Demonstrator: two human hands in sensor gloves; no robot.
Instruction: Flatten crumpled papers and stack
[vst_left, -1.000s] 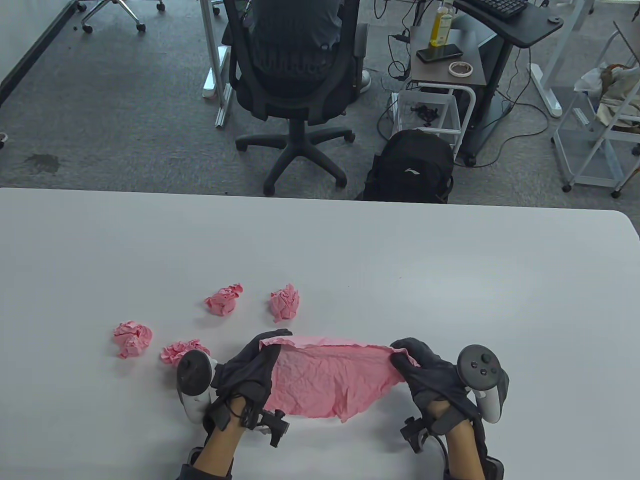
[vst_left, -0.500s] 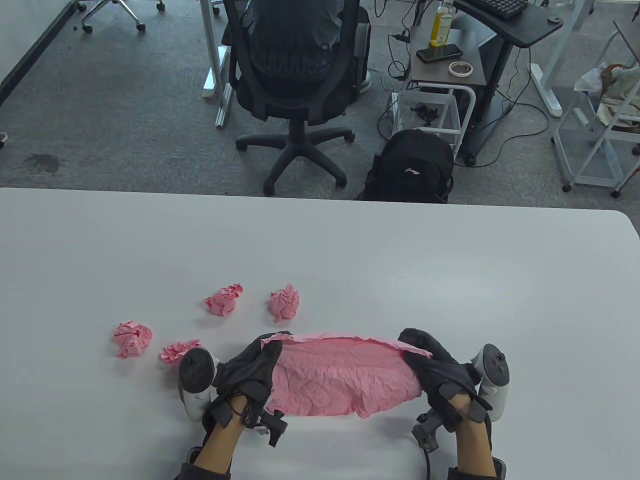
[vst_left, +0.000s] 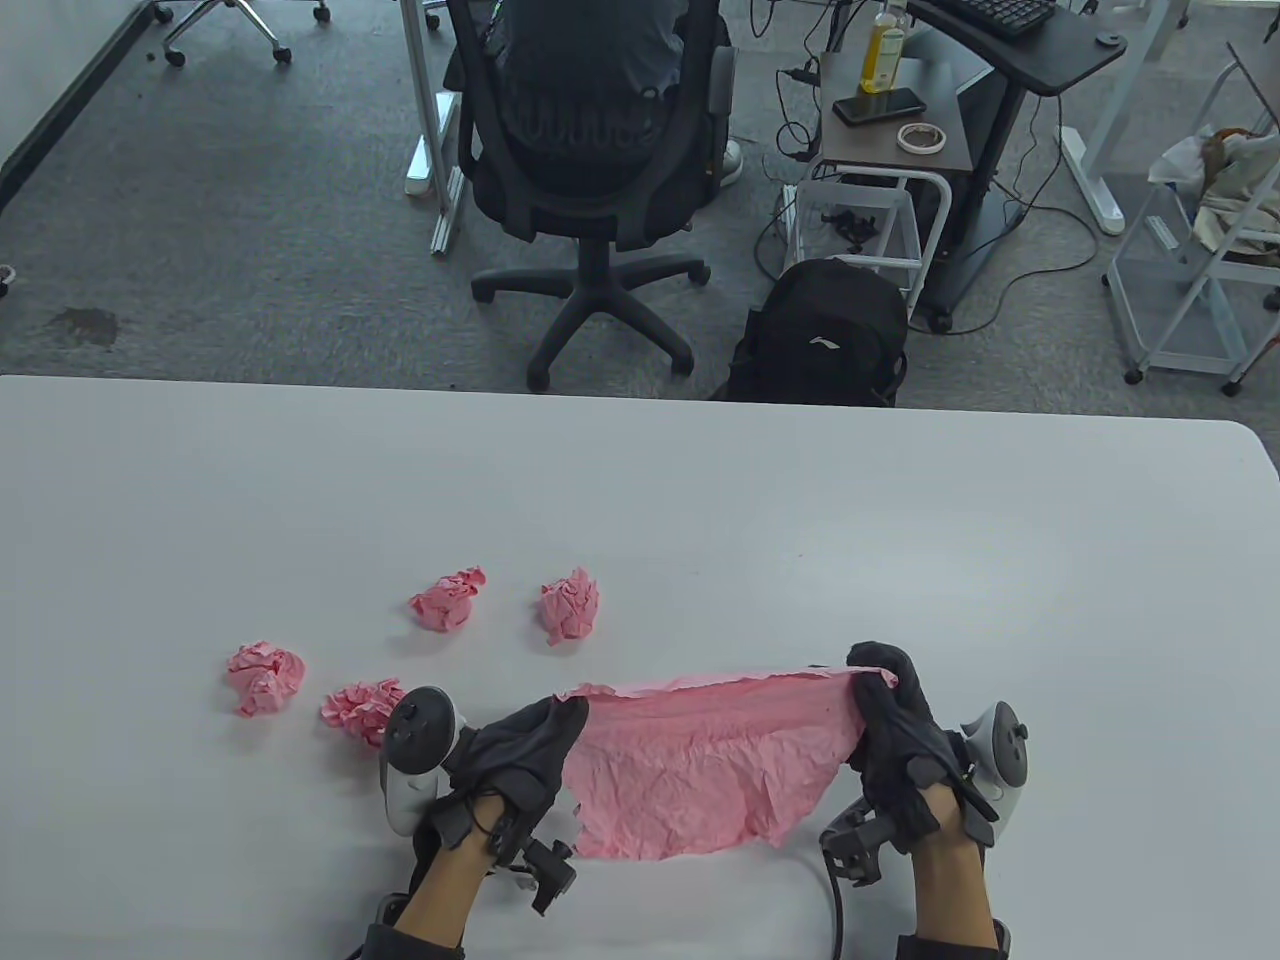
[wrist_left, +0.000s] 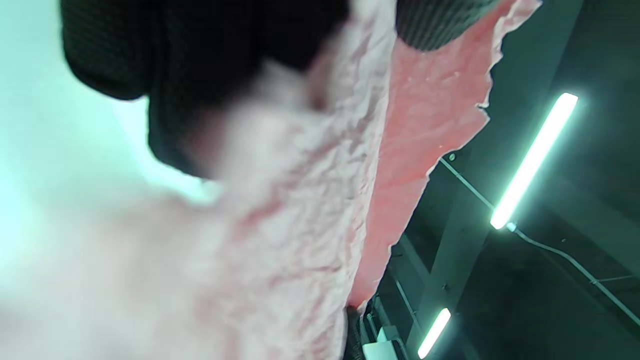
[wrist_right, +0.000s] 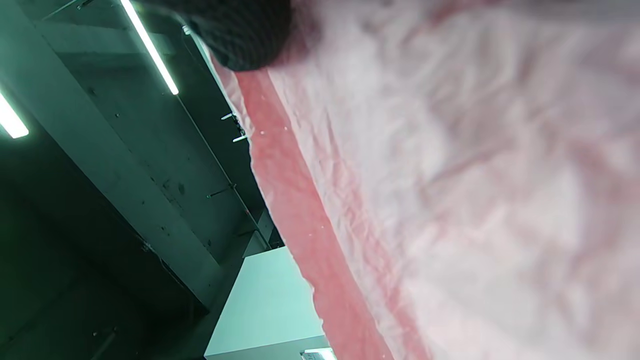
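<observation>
A: We log the pink paper sheet (vst_left: 705, 775) stretched between both hands, near the table's near edge. Our left hand (vst_left: 515, 755) pinches the sheet's left end, fingers curled over its top corner; our right hand (vst_left: 895, 745) grips the right end, fingers (vst_left: 875, 665) wrapped over the upper right corner.

B: Agreed. The top edge runs ragged from hand to hand. The lower edge hangs loose and uneven, tapering toward the right hand. We cannot tell whether it touches the white table (vst_left: 640, 480).

A: In the left wrist view the sheet (wrist_left: 310, 210) fills most of the frame, creased, its torn edge against the ceiling lights; the glove's fingers (wrist_left: 200, 65) close over it at the top. The right wrist view shows the same creased sheet (wrist_right: 450, 190) under a fingertip (wrist_right: 240, 35).

B: Four crumpled pink paper balls lie to the left and beyond: one (vst_left: 265, 677) far left, one (vst_left: 358, 707) just beside the left tracker (vst_left: 415, 750), two (vst_left: 447, 598) (vst_left: 568, 605) farther back, all apart from the sheet.

A: Open table surface lies to the right of the right hand and across the far half.
</observation>
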